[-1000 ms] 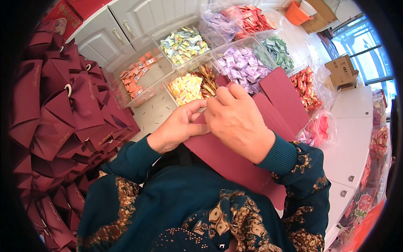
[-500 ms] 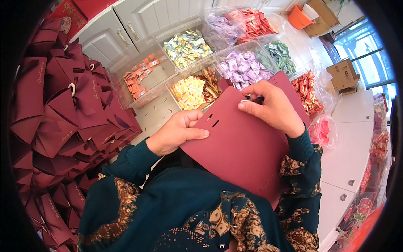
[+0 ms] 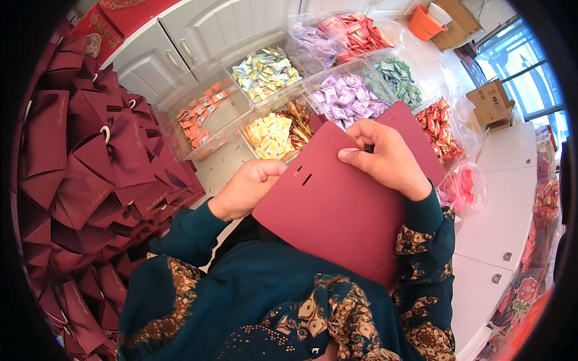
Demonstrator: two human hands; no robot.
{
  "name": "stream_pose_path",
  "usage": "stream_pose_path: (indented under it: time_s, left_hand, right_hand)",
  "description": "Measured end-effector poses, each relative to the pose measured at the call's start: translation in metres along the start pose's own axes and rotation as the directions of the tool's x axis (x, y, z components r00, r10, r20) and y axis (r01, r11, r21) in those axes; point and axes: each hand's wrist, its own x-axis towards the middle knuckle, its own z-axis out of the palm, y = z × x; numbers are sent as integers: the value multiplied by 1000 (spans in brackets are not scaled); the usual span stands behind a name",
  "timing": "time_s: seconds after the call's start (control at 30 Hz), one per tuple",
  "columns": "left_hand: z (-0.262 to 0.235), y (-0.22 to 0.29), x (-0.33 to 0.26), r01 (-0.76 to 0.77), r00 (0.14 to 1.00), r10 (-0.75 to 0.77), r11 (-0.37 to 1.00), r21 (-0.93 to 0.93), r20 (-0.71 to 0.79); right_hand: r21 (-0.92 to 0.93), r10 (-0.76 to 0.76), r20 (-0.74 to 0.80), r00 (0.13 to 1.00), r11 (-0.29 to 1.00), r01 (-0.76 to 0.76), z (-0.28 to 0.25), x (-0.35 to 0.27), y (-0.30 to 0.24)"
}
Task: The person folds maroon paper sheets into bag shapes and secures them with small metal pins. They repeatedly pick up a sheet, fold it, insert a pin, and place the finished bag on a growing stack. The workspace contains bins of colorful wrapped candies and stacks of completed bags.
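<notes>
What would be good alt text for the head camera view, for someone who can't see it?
A person's two hands, left hand and right hand, hold a flat dark red card sheet with two small slots over clear plastic trays of colourful wrapped sweets. Folded dark red paper pouches are heaped on the left, with white cabinet doors behind.

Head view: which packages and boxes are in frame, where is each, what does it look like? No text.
Flat dark-red card blank: centre, held by left hand and right hand, two short slits.
Folded dark-red gift bags: heaped at left, ring handles.
Clear bins of wrapped sweets: top centre; orange, yellow, purple, green, red.
Brown cardboard box: right, by window.
Orange tub: top right.
</notes>
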Motion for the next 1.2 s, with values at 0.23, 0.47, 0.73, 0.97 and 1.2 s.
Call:
stream_pose_path:
  time_s: [0.23, 0.47, 0.73, 0.97, 1.2]
  left_hand:
    - [1, -17, -5, -3, 996, -17, 972, -234, -83]
    - [3, -12, -4, 130, 991, -116, 953, -273, 67]
    - [-4, -8, 5, -52, 991, 44, 997, 63, 125]
    - [2, -12, 0, -205, 978, 208, 952, 228, 11]
    - [0, 10, -5, -226, 917, 346, 862, 453, -201]
  right_hand:
    - [-44, -14, -7, 1000, 999, 14, 1, -2, -6]
    - [-30, -27, -4, 1000, 999, 27, 2, -1, -2]
    - [32, -6, 11, 1000, 999, 5, 2, -4, -8]
    - [55, -15, 24, 1000, 998, 13, 1, -6, -10]
    - [371, -31, -16, 999, 928, 35, -35, -25, -24]
